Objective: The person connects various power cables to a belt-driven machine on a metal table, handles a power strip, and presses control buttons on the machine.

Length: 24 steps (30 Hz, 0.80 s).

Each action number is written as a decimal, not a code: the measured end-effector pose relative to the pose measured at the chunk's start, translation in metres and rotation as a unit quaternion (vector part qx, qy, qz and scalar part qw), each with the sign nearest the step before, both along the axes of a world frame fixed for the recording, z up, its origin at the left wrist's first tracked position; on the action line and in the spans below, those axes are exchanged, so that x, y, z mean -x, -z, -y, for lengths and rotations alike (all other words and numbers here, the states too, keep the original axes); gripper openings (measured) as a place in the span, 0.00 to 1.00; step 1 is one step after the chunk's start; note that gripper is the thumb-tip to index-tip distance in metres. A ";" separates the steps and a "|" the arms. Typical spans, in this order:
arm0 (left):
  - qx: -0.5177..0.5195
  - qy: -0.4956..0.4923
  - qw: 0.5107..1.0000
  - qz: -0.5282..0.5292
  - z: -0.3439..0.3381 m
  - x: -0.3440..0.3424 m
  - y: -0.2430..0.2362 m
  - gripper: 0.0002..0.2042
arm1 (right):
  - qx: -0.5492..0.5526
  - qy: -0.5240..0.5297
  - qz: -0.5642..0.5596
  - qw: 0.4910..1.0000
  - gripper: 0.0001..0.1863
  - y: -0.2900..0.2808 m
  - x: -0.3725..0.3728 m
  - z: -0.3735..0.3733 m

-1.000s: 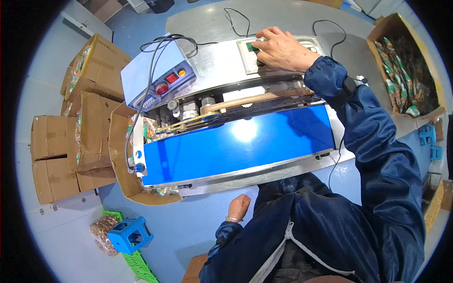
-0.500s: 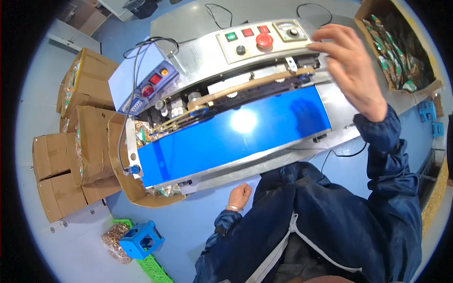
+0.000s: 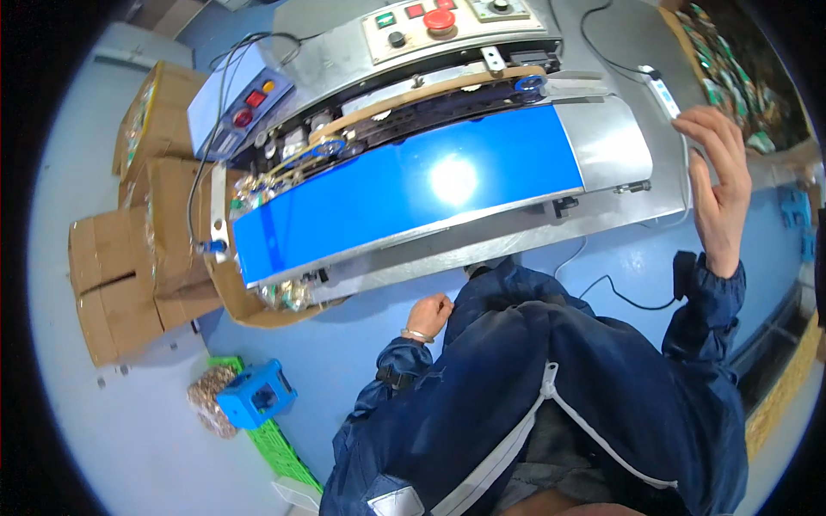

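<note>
A band sealing machine with a blue conveyor belt (image 3: pixel 387 202) stands in front of me. Its control panel (image 3: pixel 456 32) carries a red mushroom button (image 3: pixel 440 21), smaller buttons and a black knob. My right hand (image 3: pixel 721 176) is at the right end of the metal bench, fingers stretched and slightly bent, thumb apart, with nothing held. Its fingertips are at the near end of a white power strip (image 3: pixel 664 99); whether they touch it I cannot tell. My left hand (image 3: pixel 429 316) hangs low beside my thigh, fingers curled in, with nothing visible in it.
A grey-blue control box (image 3: pixel 237 103) with cables sits left of the belt. Cardboard boxes (image 3: pixel 116 318) are stacked at the left. At the far right stands a carton of printed packets (image 3: pixel 727 73). A blue stool (image 3: pixel 256 394) and a green crate (image 3: pixel 280 451) are lower left.
My right hand has moved from beside the control panel rightward and nearer to me, to the power strip. The view has shifted, so the machine sits higher. My left hand stays low, still curled.
</note>
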State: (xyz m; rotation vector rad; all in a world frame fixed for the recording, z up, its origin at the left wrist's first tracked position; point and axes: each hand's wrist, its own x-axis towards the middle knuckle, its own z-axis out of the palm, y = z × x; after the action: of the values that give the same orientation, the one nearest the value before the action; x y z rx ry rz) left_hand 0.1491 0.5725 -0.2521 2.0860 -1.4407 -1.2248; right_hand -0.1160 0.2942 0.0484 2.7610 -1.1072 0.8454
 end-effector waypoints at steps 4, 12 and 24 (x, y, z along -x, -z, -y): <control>0.015 -0.019 1.000 0.010 -0.009 0.022 0.000 0.11 | -0.036 0.005 0.032 0.999 0.13 0.020 0.033 -0.018; 0.013 -0.064 0.997 0.048 -0.056 0.052 0.000 0.13 | -0.135 0.002 0.046 0.990 0.12 0.070 0.068 -0.033; 0.069 -0.131 0.988 0.030 -0.104 0.018 -0.003 0.13 | -0.166 -0.064 0.055 0.983 0.12 0.056 0.006 -0.100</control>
State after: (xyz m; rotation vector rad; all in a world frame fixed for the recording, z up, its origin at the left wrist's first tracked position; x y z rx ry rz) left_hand 0.1308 0.6763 -0.2495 2.1501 -1.1900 -0.9423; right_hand -0.1219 0.3938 -0.0078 3.1206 -1.1972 0.9127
